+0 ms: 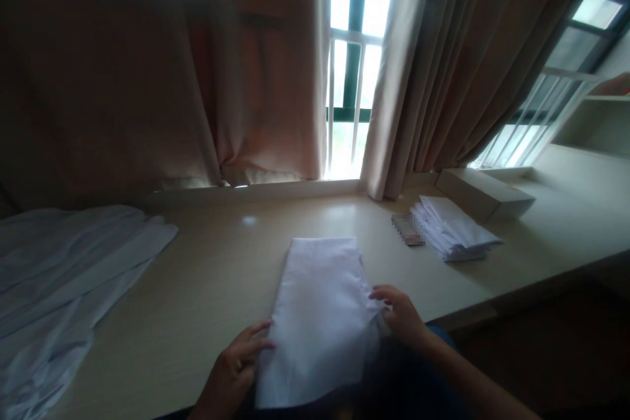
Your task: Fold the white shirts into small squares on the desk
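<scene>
A white cloth (317, 321), folded into a long rectangle, lies in front of me, its near end reaching over the table's front edge. My left hand (233, 367) is closed on the cloth's left edge near the lower corner, fingertips on top. Some of its fingers are hidden in shadow. On the opposite side, my right hand (401, 316) pinches the right edge, where a loose layer of cloth sticks out.
At the left lies a large heap of white cloth (98, 243). To the right, a stack of folded white cloths (455, 226) sits by a small blurred-out item (408, 228) and a pale box (485, 190). Curtains (275, 79) hang behind the table (197, 275).
</scene>
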The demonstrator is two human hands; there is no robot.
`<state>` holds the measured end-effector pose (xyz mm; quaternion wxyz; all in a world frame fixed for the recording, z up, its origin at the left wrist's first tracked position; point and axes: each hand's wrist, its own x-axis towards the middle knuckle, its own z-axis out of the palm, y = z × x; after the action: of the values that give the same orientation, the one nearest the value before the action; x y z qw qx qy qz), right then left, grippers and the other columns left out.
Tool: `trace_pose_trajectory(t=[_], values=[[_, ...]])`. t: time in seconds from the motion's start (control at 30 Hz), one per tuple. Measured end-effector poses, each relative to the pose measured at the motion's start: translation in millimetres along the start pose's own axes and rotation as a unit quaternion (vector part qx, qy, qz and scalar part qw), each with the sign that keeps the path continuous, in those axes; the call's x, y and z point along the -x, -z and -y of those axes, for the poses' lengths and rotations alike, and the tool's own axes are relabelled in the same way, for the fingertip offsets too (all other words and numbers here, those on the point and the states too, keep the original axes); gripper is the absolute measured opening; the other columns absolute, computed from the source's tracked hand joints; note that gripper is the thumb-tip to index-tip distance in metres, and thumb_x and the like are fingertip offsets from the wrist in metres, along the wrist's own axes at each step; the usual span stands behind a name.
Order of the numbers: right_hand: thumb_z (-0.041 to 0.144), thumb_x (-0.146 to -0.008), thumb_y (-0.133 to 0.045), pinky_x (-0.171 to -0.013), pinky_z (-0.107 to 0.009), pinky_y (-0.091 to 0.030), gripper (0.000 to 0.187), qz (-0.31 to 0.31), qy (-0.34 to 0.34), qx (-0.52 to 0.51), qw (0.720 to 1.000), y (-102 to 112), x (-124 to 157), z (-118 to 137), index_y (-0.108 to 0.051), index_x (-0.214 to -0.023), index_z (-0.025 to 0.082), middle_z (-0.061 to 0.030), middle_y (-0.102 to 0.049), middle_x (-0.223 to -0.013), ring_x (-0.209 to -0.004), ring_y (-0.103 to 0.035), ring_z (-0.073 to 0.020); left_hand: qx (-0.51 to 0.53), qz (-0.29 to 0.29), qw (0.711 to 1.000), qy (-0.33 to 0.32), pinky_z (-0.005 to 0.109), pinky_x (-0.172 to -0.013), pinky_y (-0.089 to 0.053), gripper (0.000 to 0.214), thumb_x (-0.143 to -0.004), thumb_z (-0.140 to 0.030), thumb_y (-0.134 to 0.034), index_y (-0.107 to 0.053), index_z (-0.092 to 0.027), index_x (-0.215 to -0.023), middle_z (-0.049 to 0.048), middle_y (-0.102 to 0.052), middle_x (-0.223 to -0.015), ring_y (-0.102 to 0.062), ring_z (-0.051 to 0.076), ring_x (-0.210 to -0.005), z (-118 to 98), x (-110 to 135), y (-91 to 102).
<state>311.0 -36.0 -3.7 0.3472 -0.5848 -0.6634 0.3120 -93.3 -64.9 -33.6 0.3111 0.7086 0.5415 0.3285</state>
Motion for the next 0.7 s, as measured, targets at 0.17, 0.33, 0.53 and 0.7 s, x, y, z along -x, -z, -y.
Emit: trace_pose_trajectory(t=[0.17, 0.33, 0.53, 0.7], values=[[0.03, -0.08, -0.055, -0.064, -0.029, -0.049, 0.026, -0.048, -0.186, 0.008, 0.981, 0.0, -38.3, 7.8, -0.063, -0.099, 0.014, -0.0091, -0.068, -0.087, -0.071, -0.064, -0.0187, 0.113, -0.062, 0.964, 0.233, 0.035, -0.07, -0.058, 0.052, -0.075, -0.04, -0.056, -0.054, -0.016, -0.121, 0.0157, -0.061, -0.123, -0.068, 0.022, -0.085, -7.3, -43.0, 2.3], [0.035, -0.073, -0.065, -0.065, -0.027, -0.042, 0.025, -0.079, -0.178, 0.071, 0.978, -8.5, -32.4, 12.8, -0.061, -0.089, 0.016, -0.0061, -0.065, -0.081, -0.075, -0.061, -0.0193, 0.036, -0.045, 0.968, 0.243, 0.034, -0.075, -0.053, 0.056, -0.073, -0.047, -0.058, -0.052, -0.015, -0.119, 0.0136, -0.065, -0.111, -0.067, 0.024, -0.089, -33.5, -41.6, -5.9], [0.05, -0.08, -0.057, -0.058, -0.025, -0.032, 0.034, -0.006, -0.156, 0.118, 0.981, -27.5, 21.5, 16.7, -0.061, -0.066, 0.019, -0.0019, -0.063, -0.067, -0.063, -0.054, -0.0143, 0.064, -0.047, 0.955, 0.287, 0.035, -0.077, -0.052, 0.056, -0.069, -0.051, -0.063, -0.056, -0.018, -0.114, 0.0081, -0.071, -0.09, -0.068, 0.027, -0.088, -37.5, 10.4, -20.6], [0.046, -0.073, -0.064, -0.054, -0.025, -0.025, 0.036, 0.009, -0.186, 0.091, 0.978, -53.1, 34.8, 19.7, -0.051, -0.054, 0.018, 0.0015, -0.051, -0.055, -0.056, -0.044, -0.0121, 0.145, -0.081, 0.933, 0.321, 0.036, -0.074, -0.054, 0.046, -0.065, -0.046, -0.068, -0.061, -0.018, -0.101, 0.0111, -0.071, -0.097, -0.066, 0.031, -0.097, -49.6, 30.3, -37.2]])
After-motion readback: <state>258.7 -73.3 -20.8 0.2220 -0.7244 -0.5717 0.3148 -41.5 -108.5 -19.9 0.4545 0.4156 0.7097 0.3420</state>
